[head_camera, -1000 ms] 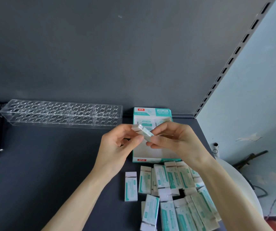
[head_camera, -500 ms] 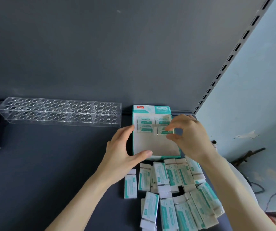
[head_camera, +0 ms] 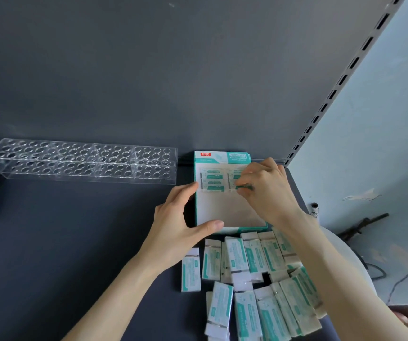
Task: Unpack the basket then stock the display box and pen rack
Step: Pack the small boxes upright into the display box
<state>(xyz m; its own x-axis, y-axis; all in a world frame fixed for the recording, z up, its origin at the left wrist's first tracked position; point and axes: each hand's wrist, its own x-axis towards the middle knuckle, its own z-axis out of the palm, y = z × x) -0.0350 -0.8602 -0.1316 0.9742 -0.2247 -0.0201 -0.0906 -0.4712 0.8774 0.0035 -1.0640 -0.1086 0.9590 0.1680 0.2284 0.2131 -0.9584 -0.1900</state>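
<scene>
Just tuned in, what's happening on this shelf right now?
A person is stocking the display box. The left hand holds its near left corner, while the right hand pinches a small green-and-white pack, setting it beside the packs already in the box at the back. Many loose packs lie on the shelf in front. The clear pen rack to the left holds no pens yet.

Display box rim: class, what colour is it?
The display box rim is teal, seen best in the head view.
</scene>
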